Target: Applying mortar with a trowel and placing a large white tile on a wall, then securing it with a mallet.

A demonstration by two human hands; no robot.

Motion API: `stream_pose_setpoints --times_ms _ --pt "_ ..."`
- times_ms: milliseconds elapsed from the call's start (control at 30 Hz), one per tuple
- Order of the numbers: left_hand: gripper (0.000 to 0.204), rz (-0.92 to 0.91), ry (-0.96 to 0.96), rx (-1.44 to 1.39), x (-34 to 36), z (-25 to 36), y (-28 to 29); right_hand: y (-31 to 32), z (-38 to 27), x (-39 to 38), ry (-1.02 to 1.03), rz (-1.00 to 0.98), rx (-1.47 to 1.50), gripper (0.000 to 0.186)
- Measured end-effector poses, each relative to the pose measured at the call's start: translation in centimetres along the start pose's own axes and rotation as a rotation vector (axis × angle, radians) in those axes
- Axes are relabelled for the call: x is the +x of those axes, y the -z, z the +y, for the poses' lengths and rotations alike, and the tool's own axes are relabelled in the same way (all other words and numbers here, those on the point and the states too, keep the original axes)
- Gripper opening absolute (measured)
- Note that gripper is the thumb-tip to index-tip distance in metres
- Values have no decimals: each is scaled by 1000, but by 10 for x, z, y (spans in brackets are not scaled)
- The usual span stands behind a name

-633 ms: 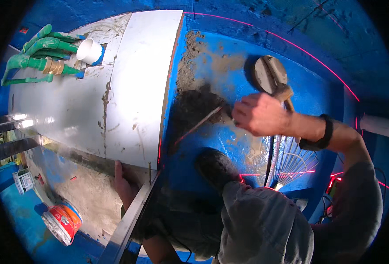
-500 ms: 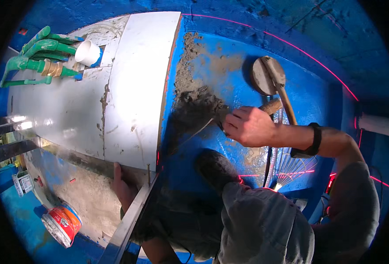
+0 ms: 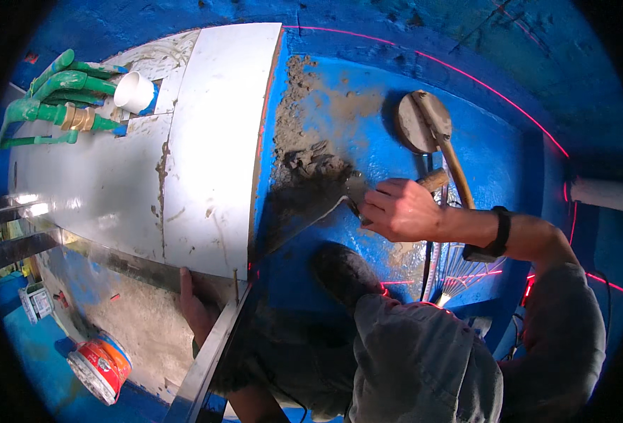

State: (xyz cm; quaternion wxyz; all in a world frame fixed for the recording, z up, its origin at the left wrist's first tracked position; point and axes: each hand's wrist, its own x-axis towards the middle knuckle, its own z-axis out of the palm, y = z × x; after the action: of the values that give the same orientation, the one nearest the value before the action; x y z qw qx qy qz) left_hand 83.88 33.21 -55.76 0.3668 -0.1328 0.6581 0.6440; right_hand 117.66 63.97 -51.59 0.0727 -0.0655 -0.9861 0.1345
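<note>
My right hand (image 3: 404, 211), with a dark band on its wrist, is closed round a trowel; its wooden handle end (image 3: 434, 180) sticks out beyond the fist. The blade lies against a heap of wet grey mortar (image 3: 315, 163) on the blue surface, mostly in shadow, with a bright line along its edge. My left hand (image 3: 196, 310) is at the near edge of the white tiles (image 3: 216, 155), one finger stretched up against that edge. Its other fingers are partly hidden beside the metal rail (image 3: 209, 352).
A round-headed mallet (image 3: 411, 127) lies beyond my right hand. A fan of thin wires (image 3: 459, 276) is near my shoe (image 3: 345, 271). Green pipes (image 3: 51, 109) and a white pipe end (image 3: 134, 92) rise through the tiles. A red-and-white bucket (image 3: 100, 366) stands lower left.
My right hand and the trowel have shifted slightly toward me, and the trowel's bright edge shows more strongly. My left hand stays at the tile edge. The whole view has drifted a little.
</note>
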Motion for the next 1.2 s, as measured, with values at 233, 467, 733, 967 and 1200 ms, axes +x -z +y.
stream_pose_setpoints --times_ms 233,467,733,967,1200 --pt "56 -15 -27 -2 12 -4 18 28 32 -1 -104 -104 14 32" --pt "60 -22 4 -12 6 0 11 45 33 38 -4 -354 105 31" --pt "59 -5 32 60 3 3 11 55 85 84 6 -393 37 37" --pt "61 23 23 84 14 1 23 67 141 105 -106 -421 -32 34" --pt "68 41 27 96 3 7 7 83 170 103 -171 -379 -162 34"
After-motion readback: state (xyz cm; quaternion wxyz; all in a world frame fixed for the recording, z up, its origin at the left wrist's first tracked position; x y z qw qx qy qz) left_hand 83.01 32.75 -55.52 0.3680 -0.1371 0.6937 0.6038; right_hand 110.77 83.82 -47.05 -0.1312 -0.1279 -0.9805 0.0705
